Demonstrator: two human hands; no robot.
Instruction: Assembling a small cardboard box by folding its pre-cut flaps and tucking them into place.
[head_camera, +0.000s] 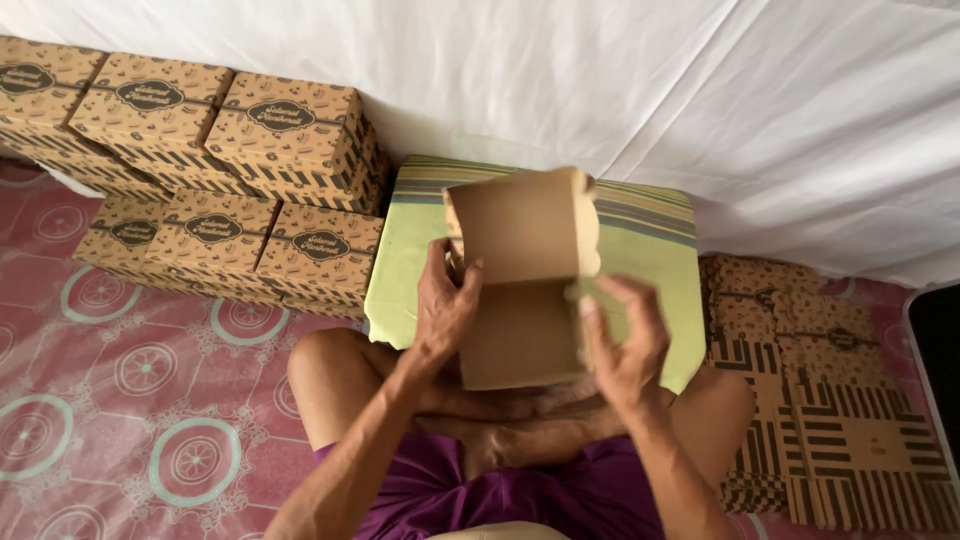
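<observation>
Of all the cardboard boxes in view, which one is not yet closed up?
The plain brown box held between the left hand and right hand: its lid stands open, while the stacked boxes behind are shut.

Looks like a room at home used for making boxes: pink patterned floor mat (150, 400), white cloth wall (650, 90), finished brown boxes (210, 150) stacked upper left, flat ones (840, 430) piled at right
</observation>
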